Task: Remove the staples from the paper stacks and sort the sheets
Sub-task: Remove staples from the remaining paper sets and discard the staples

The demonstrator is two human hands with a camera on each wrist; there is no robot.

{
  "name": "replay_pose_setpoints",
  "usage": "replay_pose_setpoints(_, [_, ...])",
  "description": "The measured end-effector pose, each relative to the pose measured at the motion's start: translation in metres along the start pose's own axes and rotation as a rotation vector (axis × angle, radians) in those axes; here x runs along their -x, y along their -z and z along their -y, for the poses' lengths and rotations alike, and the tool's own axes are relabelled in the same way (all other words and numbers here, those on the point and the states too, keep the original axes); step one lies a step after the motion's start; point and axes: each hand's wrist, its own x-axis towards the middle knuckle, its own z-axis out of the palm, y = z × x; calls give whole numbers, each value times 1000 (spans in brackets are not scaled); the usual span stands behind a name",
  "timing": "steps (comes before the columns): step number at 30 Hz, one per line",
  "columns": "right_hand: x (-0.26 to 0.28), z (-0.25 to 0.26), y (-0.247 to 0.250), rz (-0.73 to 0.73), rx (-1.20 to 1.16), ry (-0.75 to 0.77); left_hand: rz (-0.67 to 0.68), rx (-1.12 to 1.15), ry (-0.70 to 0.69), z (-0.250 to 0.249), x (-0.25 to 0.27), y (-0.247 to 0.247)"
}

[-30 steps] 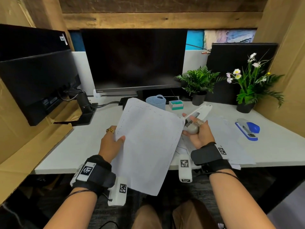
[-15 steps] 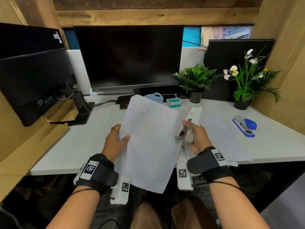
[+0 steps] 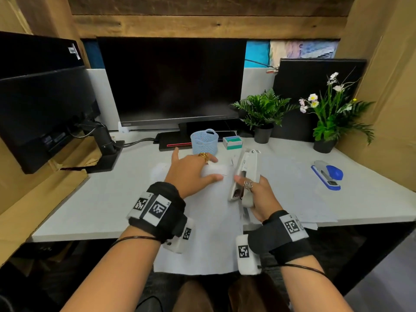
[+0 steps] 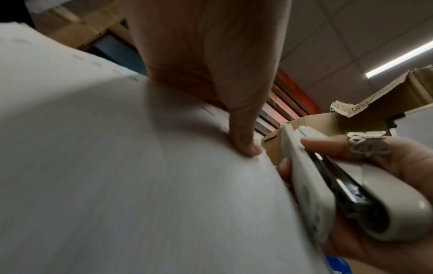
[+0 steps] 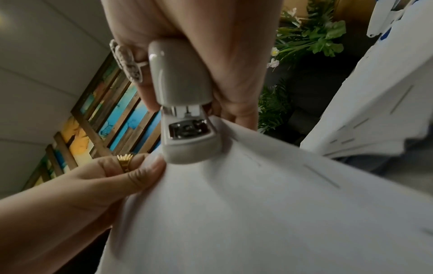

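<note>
A white paper sheet [image 3: 202, 233] lies low over the desk's front edge, blurred with motion. My left hand [image 3: 198, 170] is palm down on its far end. In the right wrist view the left hand [image 5: 131, 174] pinches the sheet [image 5: 257, 213] at its edge, and in the left wrist view its thumb [image 4: 243, 144] presses the sheet [image 4: 117, 166]. My right hand [image 3: 249, 188] grips a white stapler [image 3: 244, 174] upright just right of the sheet, nose pointing away. The stapler's metal mouth [image 5: 187, 128] touches the sheet's edge. More stapled sheets [image 3: 292, 194] lie under and right of the right hand.
A blue stapler [image 3: 328, 174] lies at the right of the desk [image 3: 101, 199]. A light blue basket [image 3: 204, 140] and a small staple box [image 3: 233, 141] stand behind the hands. Two potted plants [image 3: 263, 115] [image 3: 331, 122] and two dark monitors [image 3: 173, 82] line the back and left.
The sheet, held upright before me earlier, has come down flat toward the desk. My left hand turned palm down with it. The right hand kept the stapler and sank slightly.
</note>
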Motion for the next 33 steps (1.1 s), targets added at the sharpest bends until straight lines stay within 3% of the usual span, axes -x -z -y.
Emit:
replay_pose_setpoints(2, [2, 2, 2, -13, -47, -11, 63, 2, 20, -5, -1, -2])
replay_pose_setpoints(5, [4, 10, 6, -50, -183, -19, 24, 11, 24, -9, 4, -6])
replay_pose_setpoints(9, [1, 26, 11, -210, -395, 64, 31, 28, 28, -11, 10, -5])
replay_pose_setpoints(14, [-7, 35, 12, -362, -344, 126, -19, 84, 20, -18, 15, 2])
replay_pose_setpoints(20, [-6, 31, 7, -340, -399, 78, -64, 143, 50, -24, 17, 1])
replay_pose_setpoints(25, [-6, 34, 2, -364, -239, 203, 37, 70, 43, -24, 18, 2])
replay_pose_setpoints(30, [5, 31, -6, -264, -27, 420, 58, 37, -2, -24, 19, -2])
replay_pose_setpoints(33, [8, 30, -15, -187, 121, 463, 54, 34, -29, -28, 19, -3])
